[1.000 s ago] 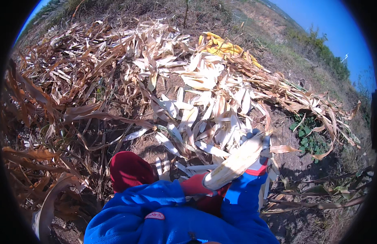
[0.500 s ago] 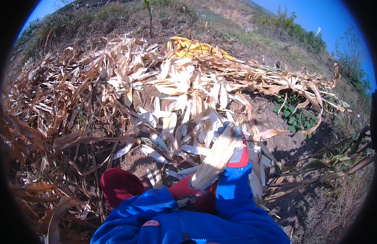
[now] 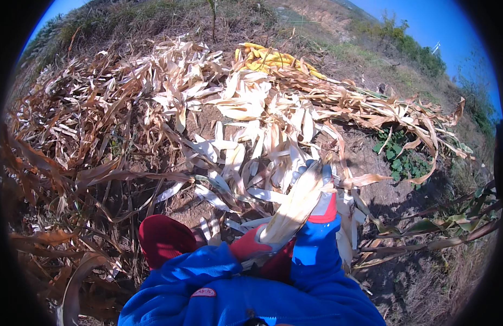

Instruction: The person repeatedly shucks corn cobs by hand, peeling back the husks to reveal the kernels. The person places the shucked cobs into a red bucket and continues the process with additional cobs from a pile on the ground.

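Observation:
An ear of corn (image 3: 292,211), wrapped in pale dry husk, slants across my lap between both hands. My left hand (image 3: 257,243), in a red and grey glove, is closed round its lower end. At its upper end is my right hand (image 3: 323,191), gloved in grey with a red cuff, its fingers wrapped round the tip from behind. The husk hides part of the right fingers. No yellow kernels show on this ear.
Loose pale husks (image 3: 240,108) cover the ground ahead. Yellow husked ears (image 3: 273,58) are heaped beyond them. Dry cornstalks (image 3: 365,106) lie to the right, near a green leafy plant (image 3: 401,155). Brown leaves (image 3: 72,141) spread at left.
The view has shifted slightly, so the scene sits a little lower and to the right. My left hand has moved slightly up along the ear; both hands keep hold of it.

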`<action>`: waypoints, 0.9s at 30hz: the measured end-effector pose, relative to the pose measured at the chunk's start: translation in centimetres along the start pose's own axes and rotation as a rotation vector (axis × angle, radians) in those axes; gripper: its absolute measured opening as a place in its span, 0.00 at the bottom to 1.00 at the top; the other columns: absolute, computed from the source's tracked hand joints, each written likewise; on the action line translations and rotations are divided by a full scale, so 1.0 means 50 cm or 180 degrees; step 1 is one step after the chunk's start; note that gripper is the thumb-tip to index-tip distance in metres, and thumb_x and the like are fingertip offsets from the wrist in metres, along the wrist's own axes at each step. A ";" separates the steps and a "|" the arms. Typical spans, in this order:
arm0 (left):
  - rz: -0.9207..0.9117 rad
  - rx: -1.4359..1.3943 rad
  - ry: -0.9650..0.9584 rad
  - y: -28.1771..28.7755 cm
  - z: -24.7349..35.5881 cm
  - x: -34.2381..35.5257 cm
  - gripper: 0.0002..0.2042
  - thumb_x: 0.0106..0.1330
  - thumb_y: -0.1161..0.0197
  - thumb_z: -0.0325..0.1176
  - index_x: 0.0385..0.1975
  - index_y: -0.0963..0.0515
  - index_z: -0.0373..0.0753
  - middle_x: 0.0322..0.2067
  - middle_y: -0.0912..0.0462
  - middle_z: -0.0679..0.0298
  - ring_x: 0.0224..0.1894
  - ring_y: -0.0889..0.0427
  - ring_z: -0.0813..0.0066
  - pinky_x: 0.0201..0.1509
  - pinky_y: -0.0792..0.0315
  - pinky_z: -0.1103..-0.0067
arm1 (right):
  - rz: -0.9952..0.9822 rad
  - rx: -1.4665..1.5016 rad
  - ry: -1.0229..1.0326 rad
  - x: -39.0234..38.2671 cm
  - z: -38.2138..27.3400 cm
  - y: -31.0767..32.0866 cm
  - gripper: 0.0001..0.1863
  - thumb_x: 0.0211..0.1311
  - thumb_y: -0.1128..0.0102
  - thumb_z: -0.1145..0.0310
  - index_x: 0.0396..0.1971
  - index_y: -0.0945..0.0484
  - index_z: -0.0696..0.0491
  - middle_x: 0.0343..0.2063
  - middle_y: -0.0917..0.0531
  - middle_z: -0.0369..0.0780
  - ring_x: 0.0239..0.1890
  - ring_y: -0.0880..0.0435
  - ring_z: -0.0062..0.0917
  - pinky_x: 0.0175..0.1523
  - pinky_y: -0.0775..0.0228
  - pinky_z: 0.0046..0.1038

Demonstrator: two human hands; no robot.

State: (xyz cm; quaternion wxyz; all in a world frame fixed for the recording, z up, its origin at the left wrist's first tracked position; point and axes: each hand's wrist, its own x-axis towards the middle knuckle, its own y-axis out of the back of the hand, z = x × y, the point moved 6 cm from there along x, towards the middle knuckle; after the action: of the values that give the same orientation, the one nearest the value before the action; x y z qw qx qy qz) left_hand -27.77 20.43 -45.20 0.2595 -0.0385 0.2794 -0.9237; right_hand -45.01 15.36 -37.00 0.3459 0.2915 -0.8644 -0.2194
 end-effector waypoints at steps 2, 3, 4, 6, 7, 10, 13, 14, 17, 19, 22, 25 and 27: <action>-0.0283 -0.0725 0.0420 -0.010 0.022 -0.024 0.35 0.54 0.32 0.36 0.62 0.40 0.38 0.44 0.23 0.61 0.43 0.24 0.75 0.47 0.29 0.76 | -0.0514 0.0092 0.0117 -0.022 -0.076 0.035 0.24 0.64 0.59 0.63 0.59 0.36 0.55 0.48 0.25 0.47 0.44 0.24 0.37 0.52 0.34 0.39; -0.0252 -0.1021 0.0338 -0.033 0.056 -0.023 0.34 0.55 0.33 0.36 0.61 0.39 0.38 0.43 0.23 0.61 0.42 0.23 0.75 0.47 0.29 0.76 | -0.1059 0.1228 -0.0333 -0.033 -0.055 0.030 0.24 0.64 0.58 0.63 0.58 0.36 0.57 0.48 0.25 0.47 0.43 0.23 0.33 0.50 0.32 0.35; -0.0101 -0.1167 0.0436 -0.029 0.056 -0.021 0.32 0.56 0.34 0.36 0.60 0.37 0.38 0.43 0.22 0.61 0.42 0.23 0.75 0.47 0.28 0.76 | -0.1661 0.2387 -0.0882 -0.052 -0.040 -0.001 0.23 0.64 0.57 0.64 0.57 0.35 0.59 0.47 0.24 0.47 0.42 0.22 0.29 0.48 0.30 0.31; 0.0010 -0.1927 0.0800 0.004 0.090 -0.007 0.27 0.59 0.36 0.37 0.58 0.33 0.37 0.43 0.22 0.59 0.43 0.23 0.75 0.47 0.28 0.75 | -0.2223 0.3018 -0.1292 -0.092 -0.015 -0.053 0.27 0.66 0.56 0.60 0.61 0.41 0.59 0.52 0.28 0.49 0.48 0.24 0.31 0.50 0.29 0.32; -0.0049 -0.2574 0.0962 0.015 0.135 -0.010 0.24 0.61 0.37 0.38 0.56 0.31 0.37 0.43 0.22 0.58 0.44 0.22 0.75 0.48 0.28 0.75 | -0.2255 0.2835 -0.1159 -0.104 -0.020 -0.048 0.30 0.67 0.55 0.58 0.63 0.45 0.58 0.55 0.31 0.50 0.51 0.25 0.33 0.53 0.30 0.34; 0.0687 -0.1492 -0.0040 0.156 0.249 -0.022 0.18 0.61 0.39 0.38 0.48 0.26 0.36 0.40 0.20 0.60 0.45 0.21 0.73 0.52 0.28 0.75 | -0.2125 0.2626 -0.0696 -0.119 -0.044 -0.060 0.38 0.63 0.48 0.54 0.66 0.51 0.57 0.58 0.33 0.52 0.56 0.27 0.34 0.58 0.31 0.32; 0.0917 -0.1346 -0.0496 0.253 0.314 -0.047 0.20 0.62 0.40 0.37 0.51 0.27 0.33 0.42 0.20 0.59 0.45 0.21 0.75 0.50 0.26 0.75 | -0.2289 0.3911 -0.2570 -0.143 0.053 -0.114 0.47 0.56 0.41 0.49 0.66 0.53 0.60 0.57 0.32 0.52 0.57 0.27 0.38 0.58 0.30 0.36; 0.1368 -0.1484 -0.0451 0.270 0.299 -0.061 0.21 0.62 0.39 0.37 0.52 0.28 0.33 0.42 0.20 0.59 0.44 0.21 0.75 0.48 0.26 0.76 | -0.2533 0.4242 -0.2430 -0.141 0.050 -0.131 0.38 0.62 0.50 0.55 0.66 0.50 0.59 0.57 0.31 0.52 0.57 0.27 0.39 0.59 0.31 0.38; 0.1862 -0.2191 -0.0136 0.290 0.291 -0.047 0.24 0.60 0.36 0.40 0.54 0.29 0.35 0.41 0.20 0.62 0.41 0.20 0.76 0.44 0.25 0.80 | -0.3253 0.5966 -0.3121 -0.159 0.071 -0.214 0.27 0.70 0.60 0.60 0.64 0.45 0.57 0.57 0.30 0.50 0.57 0.28 0.39 0.61 0.34 0.42; 0.2281 -0.2115 0.0246 0.300 0.334 -0.033 0.26 0.59 0.34 0.39 0.56 0.31 0.37 0.41 0.20 0.62 0.39 0.20 0.77 0.42 0.25 0.80 | -0.3481 0.6084 -0.3876 -0.178 0.098 -0.269 0.26 0.71 0.61 0.60 0.64 0.44 0.56 0.56 0.30 0.50 0.58 0.29 0.38 0.62 0.34 0.42; 0.2774 -0.2097 0.0443 0.306 0.329 -0.055 0.24 0.60 0.36 0.36 0.56 0.31 0.37 0.40 0.19 0.63 0.36 0.19 0.79 0.38 0.25 0.81 | -0.2780 0.3748 -0.3836 -0.181 0.079 -0.223 0.25 0.71 0.62 0.61 0.64 0.43 0.56 0.56 0.30 0.49 0.58 0.29 0.38 0.62 0.35 0.41; 0.2595 -0.2497 0.0837 0.298 0.282 -0.080 0.19 0.64 0.41 0.34 0.53 0.28 0.35 0.41 0.19 0.64 0.40 0.19 0.81 0.41 0.25 0.82 | -0.2922 0.3315 -0.4448 -0.231 -0.035 -0.228 0.30 0.66 0.54 0.56 0.62 0.43 0.59 0.56 0.31 0.47 0.56 0.28 0.35 0.63 0.35 0.40; 0.2704 -0.2571 0.0793 0.291 0.205 -0.123 0.19 0.65 0.43 0.37 0.53 0.29 0.35 0.42 0.19 0.61 0.43 0.20 0.77 0.46 0.27 0.79 | -0.3200 0.3769 -0.4580 -0.252 -0.119 -0.224 0.29 0.67 0.57 0.56 0.62 0.42 0.59 0.57 0.31 0.48 0.57 0.29 0.35 0.63 0.35 0.40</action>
State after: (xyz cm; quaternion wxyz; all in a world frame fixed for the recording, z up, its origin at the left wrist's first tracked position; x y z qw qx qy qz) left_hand -13.60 8.12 -43.91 0.5361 0.0894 0.6276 -0.5574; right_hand -29.30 14.36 -45.46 -0.5754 0.5393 -0.6149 -0.0019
